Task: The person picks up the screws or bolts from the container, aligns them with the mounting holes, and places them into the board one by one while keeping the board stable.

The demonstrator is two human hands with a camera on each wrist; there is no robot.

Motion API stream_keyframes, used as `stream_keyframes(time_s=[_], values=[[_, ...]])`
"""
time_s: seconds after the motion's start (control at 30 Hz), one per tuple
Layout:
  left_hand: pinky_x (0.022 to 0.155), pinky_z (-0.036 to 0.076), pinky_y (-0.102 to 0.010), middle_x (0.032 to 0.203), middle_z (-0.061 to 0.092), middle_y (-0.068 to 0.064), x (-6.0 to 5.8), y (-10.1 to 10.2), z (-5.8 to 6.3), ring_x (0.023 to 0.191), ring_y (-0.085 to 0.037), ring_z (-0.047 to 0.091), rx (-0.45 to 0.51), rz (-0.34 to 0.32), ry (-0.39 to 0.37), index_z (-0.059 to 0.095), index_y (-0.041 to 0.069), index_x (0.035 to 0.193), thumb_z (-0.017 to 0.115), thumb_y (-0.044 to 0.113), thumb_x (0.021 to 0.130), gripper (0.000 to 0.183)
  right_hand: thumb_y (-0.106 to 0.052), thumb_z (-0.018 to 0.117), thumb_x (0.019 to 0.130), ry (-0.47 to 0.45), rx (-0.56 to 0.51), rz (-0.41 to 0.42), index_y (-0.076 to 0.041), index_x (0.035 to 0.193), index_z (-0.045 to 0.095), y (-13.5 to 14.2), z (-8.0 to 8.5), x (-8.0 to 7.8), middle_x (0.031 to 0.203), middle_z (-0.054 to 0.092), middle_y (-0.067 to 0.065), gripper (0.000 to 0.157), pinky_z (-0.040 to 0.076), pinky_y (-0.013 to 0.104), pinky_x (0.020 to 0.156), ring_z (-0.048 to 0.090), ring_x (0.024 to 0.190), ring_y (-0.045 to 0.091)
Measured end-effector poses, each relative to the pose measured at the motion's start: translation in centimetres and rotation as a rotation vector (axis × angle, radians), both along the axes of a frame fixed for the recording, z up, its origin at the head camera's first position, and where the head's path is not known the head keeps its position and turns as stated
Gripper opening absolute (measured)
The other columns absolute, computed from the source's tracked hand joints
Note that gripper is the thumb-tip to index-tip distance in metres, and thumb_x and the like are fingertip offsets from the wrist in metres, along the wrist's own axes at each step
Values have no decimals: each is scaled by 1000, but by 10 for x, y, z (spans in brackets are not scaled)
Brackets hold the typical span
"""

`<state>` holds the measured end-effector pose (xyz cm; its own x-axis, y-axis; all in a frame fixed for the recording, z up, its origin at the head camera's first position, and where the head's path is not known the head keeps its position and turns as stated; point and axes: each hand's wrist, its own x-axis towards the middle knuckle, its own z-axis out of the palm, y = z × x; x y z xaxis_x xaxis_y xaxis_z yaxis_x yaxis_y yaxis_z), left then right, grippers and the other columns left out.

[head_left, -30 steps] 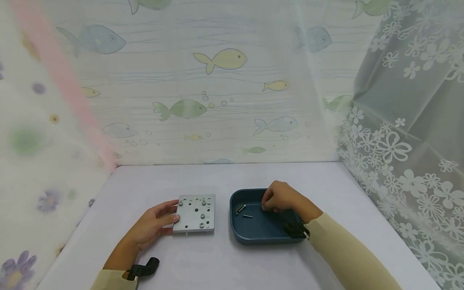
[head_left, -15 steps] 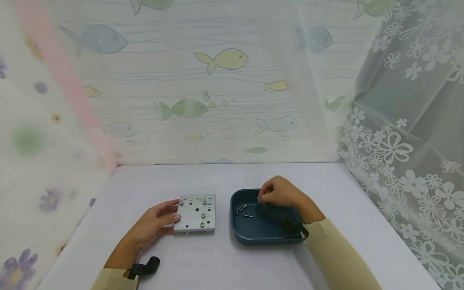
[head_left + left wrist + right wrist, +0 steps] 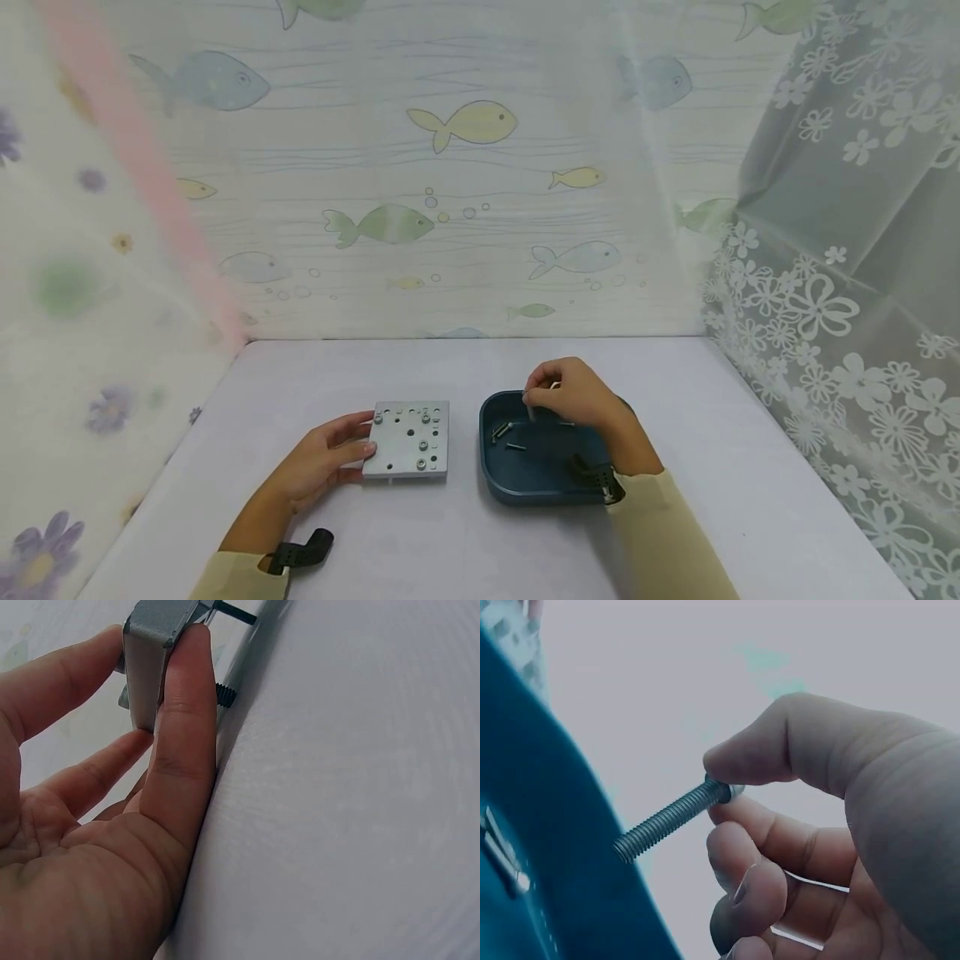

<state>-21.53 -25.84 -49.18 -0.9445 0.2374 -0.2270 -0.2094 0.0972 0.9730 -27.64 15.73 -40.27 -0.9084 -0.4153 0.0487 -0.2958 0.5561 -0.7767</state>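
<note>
Moved: right hand [image 3: 573, 396] has come up from the tray floor and shifted left since a second ago; left hand [image 3: 322, 458] and plate [image 3: 397, 450] hardly changed.
Right grip: thumb and index finger pinch a screw [image 3: 675, 817] by its head end, other fingers curled in; thread points down in head view.
Screw position: over the back left part of the tray [image 3: 532, 479], above its floor.
Left grip: thumb on the plate's top face, fingers round its left edge and underneath.
Plate: left of tray, well apart from it; several holes, four screw heads on top, thread ends [image 3: 226, 695] poking out below. Can't tell if it touches the table [image 3: 465, 542].
Tray: at least three loose screws [image 3: 501, 432] in the left half.
Wrists: black strap [image 3: 300, 552] on each.
</note>
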Motion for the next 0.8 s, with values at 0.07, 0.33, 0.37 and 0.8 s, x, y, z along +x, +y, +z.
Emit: stream_keyframes(time_s=[0.07,0.33,0.37,0.8], values=[[84,62,-40,161,38,-20,0,0,0,113,-28,68,-1,0,0,38,14,159,78,21,93,78,-22,75,91,16,-14,-6,-17,91,75,-3,1,3,84,69,1,6,52,34,65,62,74,19],[85,62,-41,161,38,-20,1,0,1,113,-28,68,-9,4,0,38,14,159,78,22,93,78,-26,78,90,43,-26,-30,-21,91,75,-19,0,13,86,71,-2,6,54,34,70,64,79,19],[85,62,-41,162,38,-20,1,0,1,113,-28,67,-11,0,0,37,14,159,78,22,93,78,-27,78,90,44,-27,-26,-22,91,75,-21,-1,14,86,71,-3,6,55,34,70,64,79,19],[85,62,-41,161,37,-21,0,0,2,113,-28,67,-11,-22,-4,35,13,159,78,20,94,79,-25,80,90,69,-88,62,-27,91,75,-48,2,31,84,73,-8,6,57,34,69,67,77,16]])
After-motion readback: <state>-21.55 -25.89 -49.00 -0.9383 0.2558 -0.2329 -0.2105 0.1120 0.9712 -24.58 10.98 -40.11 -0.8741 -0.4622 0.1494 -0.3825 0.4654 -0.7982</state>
